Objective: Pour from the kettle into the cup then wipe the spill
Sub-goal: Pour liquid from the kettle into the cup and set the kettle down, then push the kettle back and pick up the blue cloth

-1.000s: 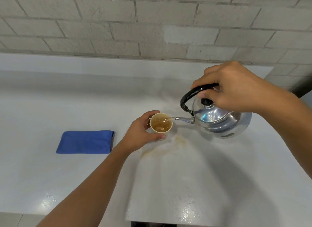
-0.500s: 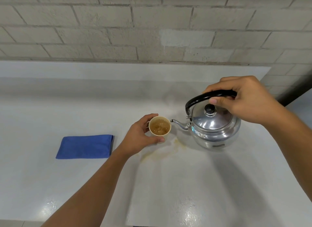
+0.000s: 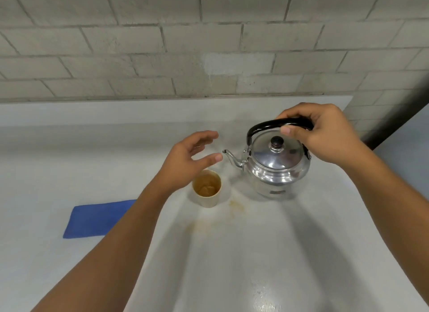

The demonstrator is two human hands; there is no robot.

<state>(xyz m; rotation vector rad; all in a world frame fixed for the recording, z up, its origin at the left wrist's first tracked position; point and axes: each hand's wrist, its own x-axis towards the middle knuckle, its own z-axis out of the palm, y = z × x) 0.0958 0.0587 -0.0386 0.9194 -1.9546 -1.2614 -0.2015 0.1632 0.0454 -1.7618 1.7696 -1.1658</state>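
A shiny metal kettle (image 3: 276, 167) stands upright on the white counter (image 3: 255, 253), spout pointing left. My right hand (image 3: 325, 135) grips its black handle from above. A small beige cup (image 3: 207, 188) holding brown liquid stands to the kettle's left. My left hand (image 3: 188, 158) hovers just above and behind the cup with its fingers spread, not touching it. A thin brown spill (image 3: 236, 206) stains the counter in front of the cup and kettle, trailing to the left. A folded blue cloth (image 3: 97, 218) lies flat at the left, partly hidden by my left forearm.
A pale brick wall (image 3: 209, 44) rises behind the counter's raised back ledge (image 3: 116, 112). The counter's right corner ends near a dark gap (image 3: 399, 116) at the far right.
The kettle went from tilted and pouring to upright and set down on the counter. My left hand let go of the cup and lifted off it with its fingers open.
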